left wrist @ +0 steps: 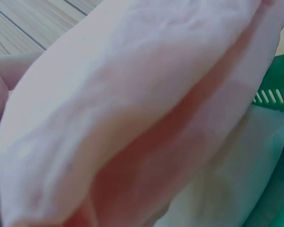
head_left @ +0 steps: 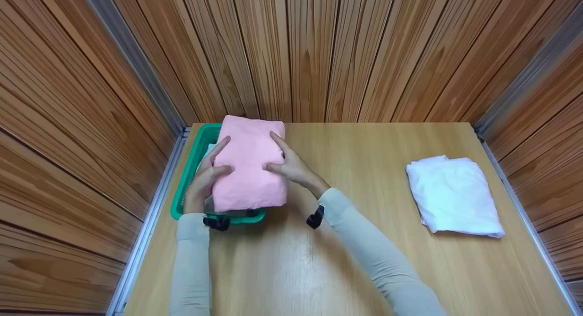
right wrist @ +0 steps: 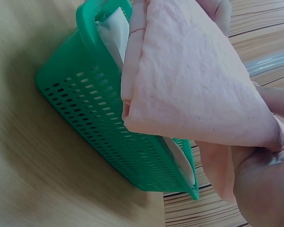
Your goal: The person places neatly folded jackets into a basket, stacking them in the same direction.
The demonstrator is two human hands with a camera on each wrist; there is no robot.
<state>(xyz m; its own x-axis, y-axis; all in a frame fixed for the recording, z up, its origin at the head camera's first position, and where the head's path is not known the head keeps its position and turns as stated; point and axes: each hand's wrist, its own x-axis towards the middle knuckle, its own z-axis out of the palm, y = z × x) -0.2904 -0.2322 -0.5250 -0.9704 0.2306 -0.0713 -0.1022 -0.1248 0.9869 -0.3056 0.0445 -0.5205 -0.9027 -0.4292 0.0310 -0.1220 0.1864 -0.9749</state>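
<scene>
A folded pink cloth (head_left: pixel 250 165) is held between both hands above a green plastic basket (head_left: pixel 187 184). My left hand (head_left: pixel 205 175) grips its left side, thumb lying on top. On the opposite side my right hand (head_left: pixel 294 165) grips the edge, with the thumb and a finger spread over the upper face. Folds along the cloth's side gape a little in the left wrist view. Light-coloured cloth (right wrist: pixel 114 30) shows inside the basket in the right wrist view; the pink cloth (right wrist: pixel 184 80) hides much of the rest.
A folded white cloth (head_left: pixel 455 195) lies on the right part of the wooden table (head_left: pixel 346 243). Wood-plank walls (head_left: pixel 314 56) stand behind and at both sides, with metal rails (head_left: pixel 150 220) along the table's sides. The basket sits at the back left corner.
</scene>
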